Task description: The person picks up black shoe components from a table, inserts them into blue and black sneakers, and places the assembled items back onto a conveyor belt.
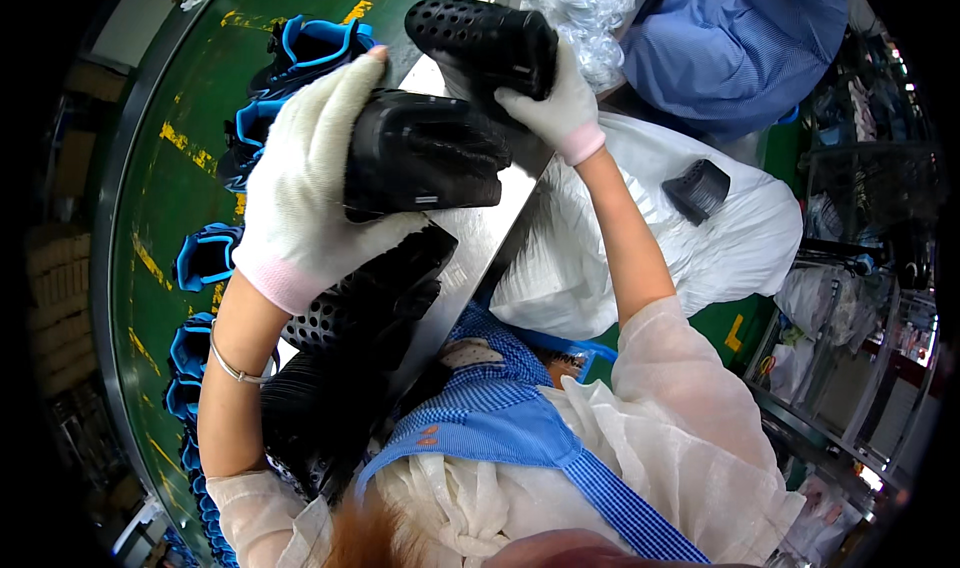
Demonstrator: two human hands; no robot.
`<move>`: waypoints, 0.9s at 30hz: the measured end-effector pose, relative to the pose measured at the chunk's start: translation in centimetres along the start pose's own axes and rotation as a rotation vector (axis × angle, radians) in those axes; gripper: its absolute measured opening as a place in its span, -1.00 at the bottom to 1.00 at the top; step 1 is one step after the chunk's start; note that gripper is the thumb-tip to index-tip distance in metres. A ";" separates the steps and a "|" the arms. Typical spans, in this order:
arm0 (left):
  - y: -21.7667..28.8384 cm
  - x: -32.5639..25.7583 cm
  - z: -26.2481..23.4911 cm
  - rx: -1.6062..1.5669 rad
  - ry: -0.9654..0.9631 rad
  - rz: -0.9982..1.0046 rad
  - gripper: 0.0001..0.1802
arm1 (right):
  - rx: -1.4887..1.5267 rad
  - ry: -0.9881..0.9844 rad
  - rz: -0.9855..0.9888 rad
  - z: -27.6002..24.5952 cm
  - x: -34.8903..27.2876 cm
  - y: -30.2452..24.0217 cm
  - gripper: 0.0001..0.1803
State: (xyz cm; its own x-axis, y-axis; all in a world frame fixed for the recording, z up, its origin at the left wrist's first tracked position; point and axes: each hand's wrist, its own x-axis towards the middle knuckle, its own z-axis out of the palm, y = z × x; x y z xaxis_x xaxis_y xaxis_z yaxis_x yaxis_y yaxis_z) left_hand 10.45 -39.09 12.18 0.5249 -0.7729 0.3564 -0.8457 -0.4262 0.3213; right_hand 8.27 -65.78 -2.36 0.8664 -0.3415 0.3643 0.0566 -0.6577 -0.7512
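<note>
Both of my hands wear white knit gloves with pink cuffs. My left hand (305, 173) is closed around a black plastic shoe tree (420, 153), thumb beneath it and fingers along its far left side. Gripped in my right hand (560, 113) is a second black shoe tree (475, 38), its rounded end full of holes and pointing left. The two shoe trees are held close together, raised above a metal ledge (520, 203). Below my left wrist lies a pile of more black shoe trees (325, 398), partly covered by my forearm.
Black shoes with blue linings (315, 48) line a green conveyor (150, 203) on the left. At right, a white sack (640, 258) carries a lone black piece (697, 190). Clear plastic wrapping (580, 18) lies at the far side, beside a co-worker's blue garment (730, 53). Shelving (840, 368) stands right.
</note>
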 end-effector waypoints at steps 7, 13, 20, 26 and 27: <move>-0.3 -0.3 0.3 0.026 -0.008 0.051 0.12 | 0.159 0.034 0.093 -0.4 1.2 1.6 -0.06; 0.3 -0.3 0.2 0.039 -0.022 0.072 0.09 | 0.164 0.096 -0.005 0.3 0.8 1.6 -0.21; 0.1 -0.3 0.2 0.018 -0.011 0.068 0.10 | 0.100 0.004 0.068 -0.4 0.2 0.3 -0.11; 1.0 0.2 1.5 0.050 0.093 -0.052 0.10 | 0.045 -0.066 0.008 0.3 -1.0 -1.3 -0.05; 1.1 0.3 1.8 0.041 0.097 -0.034 0.09 | 0.037 -0.064 -0.005 0.0 -0.9 -1.1 -0.05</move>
State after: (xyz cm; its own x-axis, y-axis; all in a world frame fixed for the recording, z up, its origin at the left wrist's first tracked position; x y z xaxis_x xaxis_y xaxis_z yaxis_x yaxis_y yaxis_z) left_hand 9.56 -40.61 11.08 0.5587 -0.7091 0.4301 -0.8293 -0.4718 0.2994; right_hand 7.45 -64.76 -1.90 0.8959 -0.2936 0.3334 0.0788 -0.6336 -0.7696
